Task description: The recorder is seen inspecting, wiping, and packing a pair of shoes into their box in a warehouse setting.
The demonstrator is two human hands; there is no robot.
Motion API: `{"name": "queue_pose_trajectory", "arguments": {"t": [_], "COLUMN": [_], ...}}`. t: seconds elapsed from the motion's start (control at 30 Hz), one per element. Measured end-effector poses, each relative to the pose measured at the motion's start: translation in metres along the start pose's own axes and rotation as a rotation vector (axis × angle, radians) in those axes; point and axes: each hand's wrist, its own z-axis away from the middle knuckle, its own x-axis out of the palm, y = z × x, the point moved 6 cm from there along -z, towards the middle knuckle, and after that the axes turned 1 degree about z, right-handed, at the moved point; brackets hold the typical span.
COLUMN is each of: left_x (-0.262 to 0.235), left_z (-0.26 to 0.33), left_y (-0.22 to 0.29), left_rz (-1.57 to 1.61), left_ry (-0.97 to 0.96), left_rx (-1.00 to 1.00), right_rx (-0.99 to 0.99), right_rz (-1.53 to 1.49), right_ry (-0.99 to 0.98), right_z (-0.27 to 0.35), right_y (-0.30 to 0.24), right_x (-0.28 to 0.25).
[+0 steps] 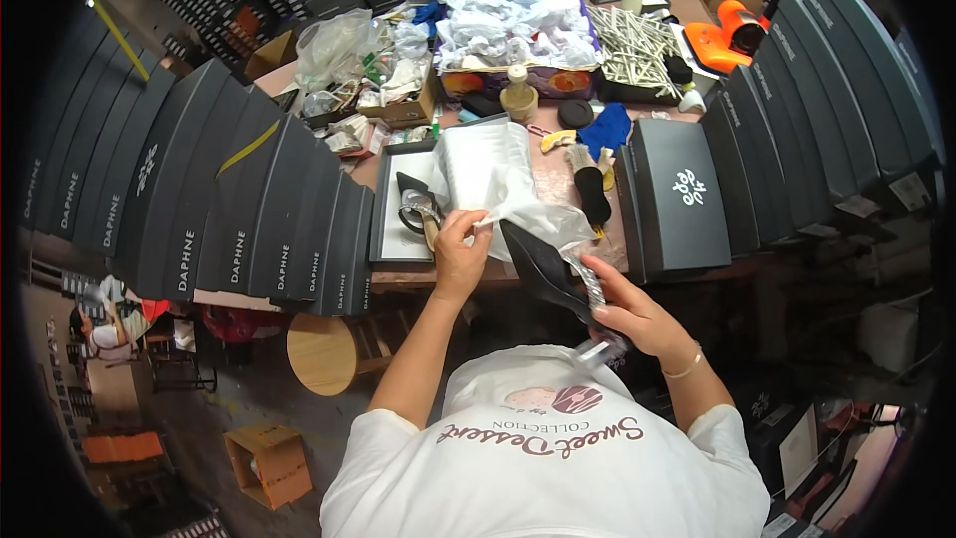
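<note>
Head view. Right hand (pixel 642 319): closed round the rear of a black shoe (pixel 538 264), fingers and thumb on its sparkly strap; thin bracelet (pixel 684 362) at the wrist. Shoe held off the table, in front of the white shirt (pixel 558 468), pointed toe angled up and toward the left hand, clear heel toward the body.

Left hand (pixel 463 249): thumb and fingertips pinched together on the edge of a white wrapping (pixel 538 214), just beside the shoe's toe. Wrapping thin and crumpled there; paper or plastic film, hard to say through the glare.

Behind the left hand, an open shoe box (pixel 391 237) on the pinkish table. A second black shoe (pixel 408 186) lies inside, along with a white sheet (pixel 478 154) that spreads out past the box on the right.

Right of the wrapping: a black-headed brush (pixel 593 194), a blue cloth (pixel 604 130) beyond it. Farther back, a jar (pixel 519 98), a patterned carton (pixel 518 25) heaped with white wads, a tray of pale sticks (pixel 634 50). Dark shoe boxes (pixel 194 179) line the left side; more stand at the right. Below, on the floor, a round wooden stool (pixel 322 354).
</note>
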Motion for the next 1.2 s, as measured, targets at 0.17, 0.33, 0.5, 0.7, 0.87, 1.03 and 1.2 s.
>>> {"name": "queue_pose_trajectory", "arguments": {"t": [0.17, 0.33, 0.5, 0.7, 0.87, 1.03, 1.2], "left_x": [0.01, 0.014, 0.014, 0.032, 0.031, 0.053, 0.03], "left_z": [0.024, 0.002, -0.005, -0.003, 0.025, 0.053, 0.053], "left_y": [0.044, 0.029, 0.002, 0.002, 0.08, 0.111, 0.108], "left_rz": [0.097, -0.032, -0.064, 0.016, 0.034, 0.101, 0.135], "left_ry": [-0.043, -0.001, -0.087, -0.118, -0.146, -0.241, -0.231], "left_rx": [0.172, 0.127, -0.053, -0.102, 0.237, 0.568, 0.605], "right_rx": [-0.202, 0.114, 0.206, 0.168, 0.241, -0.458, -0.355], "right_rz": [0.731, -0.293, -1.088, -1.238, -1.087, -0.838, -0.851], "right_ry": [0.134, 0.251, -0.008, -0.049, 0.316, 0.205, 0.14], "right_z": [-0.051, -0.086, -0.053, -0.047, -0.06, -0.088, -0.088], "right_y": [0.015, 0.104, 0.094, 0.093, 0.092, 0.058, 0.05], "right_x": [0.02, -0.016, -0.012, -0.011, -0.01, -0.002, -0.041]}}
